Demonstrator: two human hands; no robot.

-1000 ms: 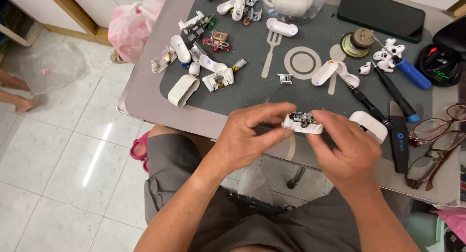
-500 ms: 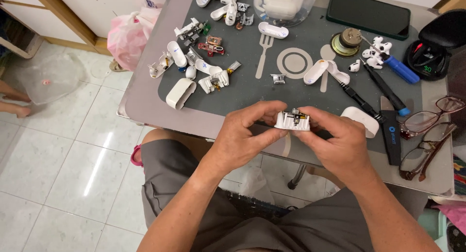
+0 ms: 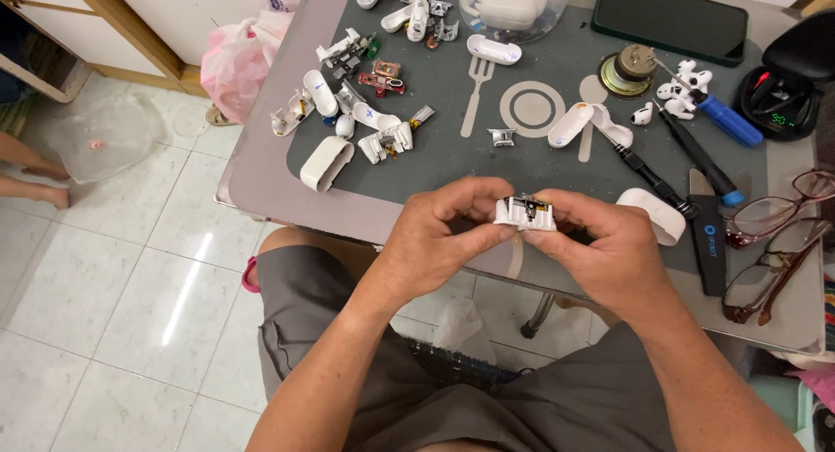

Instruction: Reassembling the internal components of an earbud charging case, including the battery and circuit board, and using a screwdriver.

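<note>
Far left of the fingers, off the bench: glossy pale floor tiles, a crumpled pink plastic bag (image 3: 237, 59) and a clear plastic tub (image 3: 103, 132) on the floor.

Up and left of the fingers, on the dark grey rubbery work mat (image 3: 452, 147): a scatter of smooth white plastic shell halves, rounded and pill-shaped, mixed with small metal brackets and a reddish circuit piece (image 3: 383, 76). Nearest of these, an empty white oval shell (image 3: 326, 163) lying on its side.

Left hand (image 3: 439, 239): fingers curled shut around the left end of a small white plastic casing with exposed metal parts inside (image 3: 524, 213), thumb beneath, fingertips over the top edge. Right hand (image 3: 604, 247): fingers likewise closed, pinching the right end of the same casing. The casing sits between both hands, held level above the near edge of the grey bench (image 3: 261, 169), over the lap.

Just above the fingers on the mat: a tiny silver metal clip (image 3: 502, 137) and a pale printed fork-and-plate outline.

Right of the fingers: a curved white plastic shell (image 3: 658, 215), almost touching the right hand; two black-handled slim screwdrivers (image 3: 648, 169), a blue-handled driver (image 3: 726, 120), a round brass-coloured metal disc (image 3: 628, 69), loose white earbuds (image 3: 683, 85).

Far right: a black flat tool strip (image 3: 706, 243), two pairs of thin-framed brown spectacles (image 3: 774, 243), a black glossy open case (image 3: 787, 82).
</note>
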